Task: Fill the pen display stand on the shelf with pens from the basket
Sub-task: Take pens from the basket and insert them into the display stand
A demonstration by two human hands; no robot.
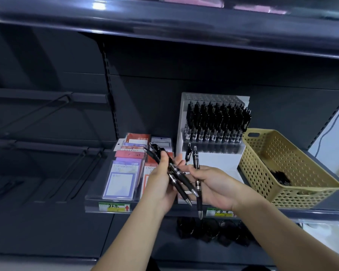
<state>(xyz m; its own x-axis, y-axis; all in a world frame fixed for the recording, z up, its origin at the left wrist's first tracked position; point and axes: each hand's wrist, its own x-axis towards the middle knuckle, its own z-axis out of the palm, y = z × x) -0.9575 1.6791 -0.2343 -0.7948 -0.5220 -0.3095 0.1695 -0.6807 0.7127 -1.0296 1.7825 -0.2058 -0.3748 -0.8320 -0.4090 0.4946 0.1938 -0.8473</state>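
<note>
Left hand (160, 184) grips a bundle of pens (176, 173); right hand (213, 184) pinches one pen (197, 178) before the pen display stand (213, 122); basket (286, 169) at shelf (321, 211) right end, apparently nearly empty.

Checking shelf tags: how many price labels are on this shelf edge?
2. One label sits under the notepad packs; the other under the pen display stand. Some may be hidden.

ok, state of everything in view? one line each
pen display stand: upright, back rows full of black pens, front row looks mostly unfilled
basket: right of stand, few loose pens left inside
left hand: grips a bundle of pens
right hand: pinches a single pen, tip down
notepad packs: stacked left of stand
</note>
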